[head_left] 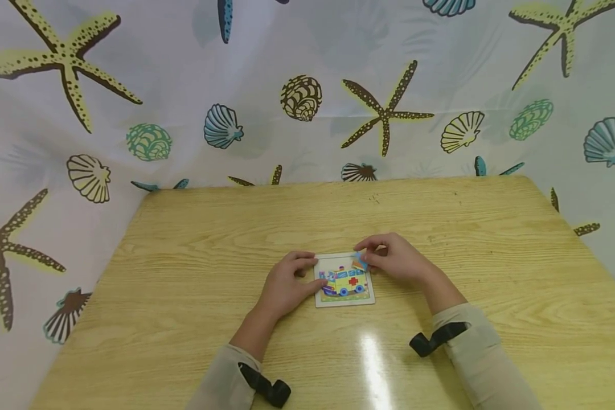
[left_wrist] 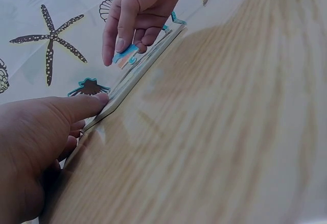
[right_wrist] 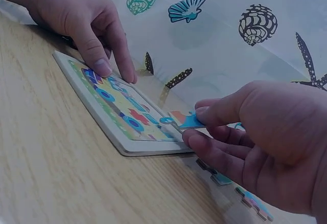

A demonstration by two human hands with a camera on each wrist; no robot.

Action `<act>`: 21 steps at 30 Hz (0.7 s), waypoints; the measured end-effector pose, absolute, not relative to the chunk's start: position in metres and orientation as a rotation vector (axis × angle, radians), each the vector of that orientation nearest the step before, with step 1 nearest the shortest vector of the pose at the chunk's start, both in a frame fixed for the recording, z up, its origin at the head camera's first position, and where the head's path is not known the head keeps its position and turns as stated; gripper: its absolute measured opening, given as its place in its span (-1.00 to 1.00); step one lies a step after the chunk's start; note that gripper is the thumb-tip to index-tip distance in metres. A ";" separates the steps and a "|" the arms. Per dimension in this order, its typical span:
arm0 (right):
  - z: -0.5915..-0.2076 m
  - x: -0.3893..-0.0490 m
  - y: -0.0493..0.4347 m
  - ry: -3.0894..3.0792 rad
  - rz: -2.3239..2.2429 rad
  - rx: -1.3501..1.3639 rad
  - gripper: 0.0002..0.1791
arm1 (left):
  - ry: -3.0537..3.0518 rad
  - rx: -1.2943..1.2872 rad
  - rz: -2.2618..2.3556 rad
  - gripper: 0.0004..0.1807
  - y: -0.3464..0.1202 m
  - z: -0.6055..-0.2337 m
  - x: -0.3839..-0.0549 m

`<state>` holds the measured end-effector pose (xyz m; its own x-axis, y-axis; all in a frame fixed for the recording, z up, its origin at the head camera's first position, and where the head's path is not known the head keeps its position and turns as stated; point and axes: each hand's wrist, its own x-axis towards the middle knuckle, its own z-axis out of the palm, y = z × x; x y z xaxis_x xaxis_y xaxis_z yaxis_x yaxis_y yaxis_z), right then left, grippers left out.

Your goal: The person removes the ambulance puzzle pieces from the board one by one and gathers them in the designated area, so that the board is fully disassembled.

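**Puzzle piece, pinched above its board**

Piece [head_left: 360,262]: blue and orange, at the board's one o'clock corner, tilted; contact with the board cannot be told. Clamped between thumb and fingertips of the right hand [head_left: 397,259].

Board [head_left: 344,304]: pale rim, ambulance picture, flat on the table.

Right hand: at the board's two o'clock, forearm from four o'clock.

Left hand [head_left: 287,282]: at nine o'clock, thumb and index apart, thumb resting on the board; forearm from eight o'clock.

Loose pieces [right_wrist: 220,178]: on the table, near the board, beneath the right hand.

Table [head_left: 210,239]: wood, wide to nine and three o'clock; far edge at twelve, well apart from the board.

Cloth [head_left: 266,68]: shell-and-starfish print, beyond that edge.
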<state>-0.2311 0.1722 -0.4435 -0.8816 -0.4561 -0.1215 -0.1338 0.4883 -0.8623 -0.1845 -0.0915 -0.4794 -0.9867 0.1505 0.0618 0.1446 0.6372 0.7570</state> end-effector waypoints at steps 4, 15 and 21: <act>-0.443 -0.232 0.175 2.361 -1.390 -0.493 -0.70 | 2.834 0.258 1.313 -0.46 -0.091 -0.478 -0.184; -0.439 -0.234 0.182 2.225 -1.556 -0.400 -0.69 | 2.849 0.286 1.312 -0.45 -0.091 -0.477 -0.183; -0.439 -0.236 0.186 2.212 -1.573 -0.363 -0.70 | 2.844 0.273 1.321 -0.46 -0.090 -0.477 -0.182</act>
